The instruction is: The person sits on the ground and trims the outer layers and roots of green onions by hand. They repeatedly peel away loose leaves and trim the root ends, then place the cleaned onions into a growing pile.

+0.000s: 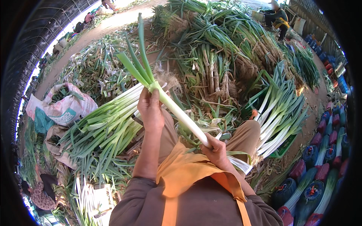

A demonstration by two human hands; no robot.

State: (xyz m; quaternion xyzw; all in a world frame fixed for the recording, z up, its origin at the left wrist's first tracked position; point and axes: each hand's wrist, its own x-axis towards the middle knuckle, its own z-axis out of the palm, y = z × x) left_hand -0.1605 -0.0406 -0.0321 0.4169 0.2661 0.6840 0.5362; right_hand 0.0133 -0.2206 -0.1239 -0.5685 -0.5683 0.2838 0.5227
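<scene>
A large green onion (181, 113) with a clean white stalk slants across my lap, its green leaves pointing up and away. My left hand (152, 110) grips it where the leaves branch off. Around the lower white end closes my right hand (215, 148), with a loose peeled leaf layer (239, 163) hanging beside it. A stack of green onions (113, 115) lies to my left, leaves outward. More with white stalks (271, 124) rest on a green plastic crate (282, 147) to my right.
Untrimmed rooted onions (215, 65) are heaped ahead. Leaf scraps (99, 65) cover the ground at left, near a stuffed woven sack (69, 104). Wrapped bundles (314, 169) stand in rows at right. Other people sit at upper right (278, 18) and lower left (42, 192).
</scene>
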